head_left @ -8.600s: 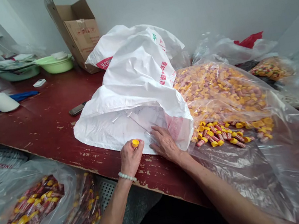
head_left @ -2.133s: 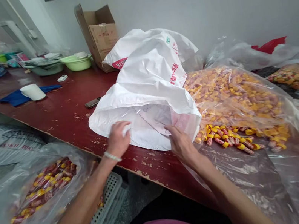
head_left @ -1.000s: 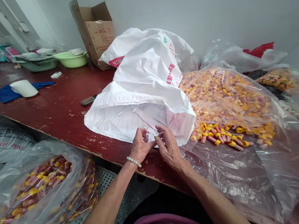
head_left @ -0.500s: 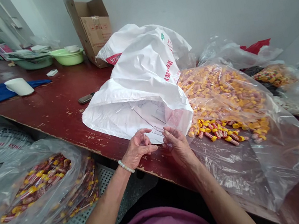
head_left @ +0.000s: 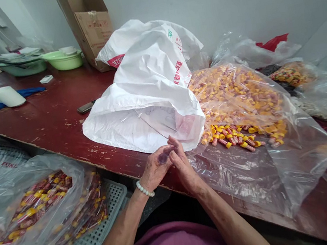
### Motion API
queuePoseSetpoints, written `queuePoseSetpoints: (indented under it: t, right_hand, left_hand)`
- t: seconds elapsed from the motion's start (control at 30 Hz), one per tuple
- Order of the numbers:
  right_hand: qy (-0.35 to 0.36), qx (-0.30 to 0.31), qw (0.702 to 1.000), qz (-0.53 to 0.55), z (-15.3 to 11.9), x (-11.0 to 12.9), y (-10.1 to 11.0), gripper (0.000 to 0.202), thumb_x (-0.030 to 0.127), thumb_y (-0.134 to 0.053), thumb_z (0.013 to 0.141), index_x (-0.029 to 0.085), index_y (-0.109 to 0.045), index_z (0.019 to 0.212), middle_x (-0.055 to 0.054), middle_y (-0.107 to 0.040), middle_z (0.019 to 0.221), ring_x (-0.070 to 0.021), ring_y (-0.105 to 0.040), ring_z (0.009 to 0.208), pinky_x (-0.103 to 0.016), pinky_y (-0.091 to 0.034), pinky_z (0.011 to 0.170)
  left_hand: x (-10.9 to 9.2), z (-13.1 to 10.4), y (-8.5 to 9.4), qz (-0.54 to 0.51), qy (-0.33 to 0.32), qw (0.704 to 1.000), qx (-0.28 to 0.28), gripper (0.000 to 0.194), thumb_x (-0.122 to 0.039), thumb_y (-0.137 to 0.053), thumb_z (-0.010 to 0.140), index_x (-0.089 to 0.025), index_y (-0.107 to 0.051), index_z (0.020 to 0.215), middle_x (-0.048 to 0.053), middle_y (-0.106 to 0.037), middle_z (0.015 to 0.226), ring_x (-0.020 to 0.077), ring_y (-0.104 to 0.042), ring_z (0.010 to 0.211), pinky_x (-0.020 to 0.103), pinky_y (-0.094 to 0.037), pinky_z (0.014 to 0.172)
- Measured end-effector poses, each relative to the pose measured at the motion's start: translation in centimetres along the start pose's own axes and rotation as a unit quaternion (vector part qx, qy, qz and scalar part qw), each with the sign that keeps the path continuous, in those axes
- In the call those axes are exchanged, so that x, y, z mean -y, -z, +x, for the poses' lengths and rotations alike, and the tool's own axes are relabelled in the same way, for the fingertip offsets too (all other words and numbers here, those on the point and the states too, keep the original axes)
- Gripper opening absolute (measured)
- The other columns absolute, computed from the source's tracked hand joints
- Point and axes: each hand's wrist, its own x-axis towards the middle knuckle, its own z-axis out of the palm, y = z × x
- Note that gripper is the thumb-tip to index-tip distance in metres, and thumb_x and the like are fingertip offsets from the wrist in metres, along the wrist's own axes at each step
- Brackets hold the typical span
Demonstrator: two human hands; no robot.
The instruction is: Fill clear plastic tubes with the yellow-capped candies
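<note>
Holding its fingers narrow, our left hand (head_left: pixel 154 169) grips small clear round pieces (head_left: pixel 163 157) just before the white sack (head_left: pixel 155 73); our right hand (head_left: pixel 183 166) touches the left, its own hold we cannot tell; farther right lie yellow-capped pieces (head_left: pixel 231 136) on clear plastic (head_left: pixel 245 180).

Looks moderately bright, with soft, cool-toned light. Shows white glare streaks on the clear plastic sheet (head_left: pixel 242 178) and deep shadow beneath the red table (head_left: pixel 54 109). Leaves the see-through item (head_left: pixel 163 158) in the left hand (head_left: pixel 155 169) hard to make out. Stretches and blurs toward the edges; blackens at upper right.
</note>
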Motion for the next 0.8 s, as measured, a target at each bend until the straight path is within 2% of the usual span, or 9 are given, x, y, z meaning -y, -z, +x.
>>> queuePoseSetpoints:
  t: [0.17,0.23,0.3,0.43,0.53,0.6,0.67,0.73,0.8]
  right_hand:
    - [-0.04,0.045,0.998,-0.002,-0.7,0.8,0.6,0.069,0.058,-0.04,0.088,0.029,-0.013,0.145,-0.004,-0.016,0.151,-0.0191,-0.017,0.138,-0.041,-0.02,0.113]
    - [-0.027,0.07,0.996,-0.056,-1.3,1.9,1.4,0.072,0.055,-0.046,0.086,0.029,-0.014,0.145,-0.005,-0.016,0.151,-0.0208,-0.018,0.138,-0.043,-0.019,0.113]
    - [0.021,0.052,0.991,-0.119,-2.0,2.9,2.7,0.07,0.05,-0.052,0.085,0.029,-0.02,0.143,-0.006,-0.019,0.149,-0.0224,-0.024,0.135,-0.042,-0.026,0.11]
    - [0.107,-0.148,0.95,-0.253,-2.5,3.1,8.0,0.036,0.035,-0.05,0.088,0.025,-0.051,0.122,-0.009,-0.047,0.126,-0.0188,-0.051,0.106,-0.033,-0.047,0.085]
    - [0.067,-0.268,0.878,-0.39,-1.8,0.7,13.6,0.021,0.028,-0.047,0.088,0.017,-0.061,0.099,-0.009,-0.059,0.098,-0.0179,-0.054,0.085,-0.034,-0.046,0.076]
    - [0.036,-0.258,0.836,-0.483,-1.1,-1.6,16.7,0.019,0.025,-0.051,0.084,0.015,-0.063,0.095,-0.011,-0.061,0.096,-0.0211,-0.053,0.091,-0.04,-0.042,0.084]
    - [0.023,-0.241,0.817,-0.524,-0.7,-3.3,18.4,0.02,0.026,-0.053,0.082,0.015,-0.064,0.095,-0.012,-0.063,0.096,-0.0237,-0.052,0.094,-0.044,-0.038,0.089]
    - [0.022,-0.259,0.826,-0.501,-0.7,-3.9,18.4,0.022,0.029,-0.052,0.084,0.014,-0.065,0.094,-0.012,-0.063,0.094,-0.0238,-0.053,0.092,-0.043,-0.039,0.087]
    - [0.034,-0.279,0.858,-0.429,-1.2,-2.7,16.9,0.025,0.034,-0.05,0.086,0.015,-0.063,0.098,-0.01,-0.063,0.093,-0.0219,-0.055,0.088,-0.039,-0.043,0.081]
  left_hand:
    - [0.9,-0.2,-0.6,-0.002,0.007,1.0,0.013,0.039,-0.031,-0.065,0.076,-0.017,-0.061,0.113,0.008,-0.066,0.107,0.0212,-0.062,0.095,0.031,-0.049,0.085]
    - [1.2,-0.2,-1.0,-0.063,0.033,0.997,0.005,0.037,-0.028,-0.068,0.073,-0.018,-0.063,0.109,0.008,-0.067,0.105,0.0206,-0.062,0.094,0.031,-0.049,0.085]
    - [1.2,-0.2,-1.4,-0.169,0.094,0.981,-0.017,0.034,-0.025,-0.07,0.071,-0.019,-0.064,0.104,0.006,-0.068,0.099,0.0202,-0.064,0.09,0.031,-0.052,0.079]
    - [0.9,0.0,-1.2,-0.356,0.215,0.908,-0.05,0.036,-0.02,-0.07,0.067,-0.02,-0.063,0.102,0.006,-0.068,0.1,0.0229,-0.068,0.083,0.029,-0.056,0.062]
    - [0.5,0.1,-0.8,-0.416,0.232,0.879,-0.025,0.043,-0.016,-0.069,0.066,-0.021,-0.061,0.107,0.008,-0.06,0.121,0.0261,-0.067,0.091,0.025,-0.055,0.057]
    - [0.3,0.1,-0.8,-0.416,0.229,0.88,-0.015,0.047,-0.016,-0.069,0.066,-0.023,-0.058,0.111,0.008,-0.061,0.119,0.0265,-0.067,0.091,0.023,-0.054,0.054]
    - [0.3,0.1,-1.2,-0.386,0.219,0.896,-0.018,0.048,-0.017,-0.071,0.066,-0.022,-0.056,0.111,0.007,-0.066,0.103,0.0257,-0.068,0.086,0.023,-0.053,0.051]
    - [0.3,-0.1,-1.9,-0.328,0.2,0.923,-0.023,0.047,-0.019,-0.073,0.065,-0.02,-0.056,0.109,0.005,-0.067,0.088,0.0233,-0.068,0.079,0.023,-0.052,0.049]
    - [0.4,-0.2,-2.5,-0.246,0.171,0.954,-0.023,0.043,-0.023,-0.074,0.065,-0.016,-0.057,0.104,0.005,-0.066,0.085,0.0201,-0.066,0.074,0.023,-0.052,0.048]
